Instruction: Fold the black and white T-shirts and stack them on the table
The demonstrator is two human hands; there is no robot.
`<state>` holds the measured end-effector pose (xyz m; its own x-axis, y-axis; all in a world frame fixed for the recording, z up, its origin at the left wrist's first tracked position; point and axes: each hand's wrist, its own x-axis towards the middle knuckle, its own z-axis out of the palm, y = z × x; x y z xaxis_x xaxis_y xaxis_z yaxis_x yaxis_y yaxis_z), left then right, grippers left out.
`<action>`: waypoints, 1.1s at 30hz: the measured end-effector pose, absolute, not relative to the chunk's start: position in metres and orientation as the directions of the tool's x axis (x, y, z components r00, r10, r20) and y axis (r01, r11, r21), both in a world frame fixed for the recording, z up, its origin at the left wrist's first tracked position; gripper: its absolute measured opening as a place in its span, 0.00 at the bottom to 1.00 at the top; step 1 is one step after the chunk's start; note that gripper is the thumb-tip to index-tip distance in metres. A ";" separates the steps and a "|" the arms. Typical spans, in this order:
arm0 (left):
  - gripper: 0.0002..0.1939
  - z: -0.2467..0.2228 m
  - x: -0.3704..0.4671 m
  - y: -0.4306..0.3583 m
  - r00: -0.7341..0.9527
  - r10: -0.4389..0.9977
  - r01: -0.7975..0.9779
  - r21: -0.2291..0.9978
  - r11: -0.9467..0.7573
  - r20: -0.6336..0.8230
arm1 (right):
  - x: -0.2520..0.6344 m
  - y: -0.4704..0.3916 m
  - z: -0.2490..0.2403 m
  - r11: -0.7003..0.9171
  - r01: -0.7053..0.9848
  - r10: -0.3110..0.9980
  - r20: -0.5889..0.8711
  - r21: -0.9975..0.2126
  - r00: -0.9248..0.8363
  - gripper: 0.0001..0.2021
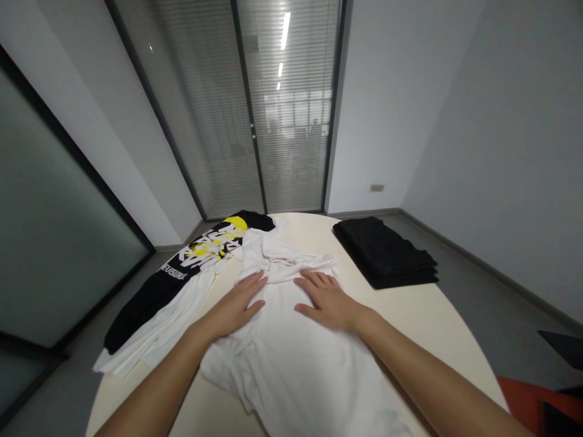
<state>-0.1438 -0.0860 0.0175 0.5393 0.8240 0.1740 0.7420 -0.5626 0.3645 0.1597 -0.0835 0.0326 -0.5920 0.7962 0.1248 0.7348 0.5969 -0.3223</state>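
A white T-shirt [310, 358] lies spread on the table in front of me, its far end bunched in creases and its near end running out of the bottom of the view. My left hand [237, 306] rests on the left part of the shirt, fingers stretched forward and thumb apart. Across from it, my right hand [330, 300] lies flat on the right part, its fingers spread too. Smooth white cloth shows between the two hands. Neither hand grips the fabric.
Left on the cream table [423, 328] lies a black shirt [159, 300] with yellow and white print, over white cloth [182, 318]. A stack of folded black garments [387, 252] sits at the right. An orange-red chair [532, 406] stands at the lower right.
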 end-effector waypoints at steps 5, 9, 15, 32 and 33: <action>0.23 0.021 -0.146 -0.084 0.531 0.814 0.673 0.468 -0.573 0.234 | 0.172 -0.067 0.024 0.536 0.797 0.834 0.025 -0.278 -0.552 0.37; 0.17 0.033 -0.140 -0.090 0.554 0.797 0.635 0.496 -0.592 0.241 | 0.194 -0.047 0.023 0.516 0.814 0.846 0.005 -0.266 -0.534 0.37; 0.11 0.059 -0.127 -0.104 0.626 0.761 0.634 0.458 -0.623 0.168 | 0.217 -0.045 0.032 0.480 0.831 0.856 -0.060 -0.283 -0.514 0.40; 0.13 0.079 -0.131 -0.116 0.395 0.898 0.895 0.304 -0.327 -0.194 | 0.183 -0.066 0.039 0.487 0.823 0.823 -0.163 -0.291 -0.544 0.50; 0.14 0.080 -0.134 -0.115 0.407 0.877 0.878 0.373 -0.299 -0.255 | 0.182 -0.066 0.039 0.489 0.825 0.821 -0.170 -0.284 -0.545 0.51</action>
<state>-0.1336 -0.1153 0.0799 0.4066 0.8774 -0.2546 0.8783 -0.2988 0.3733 0.1822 -0.0665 0.0394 -0.5451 0.8209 -0.1703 0.8249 0.4888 -0.2841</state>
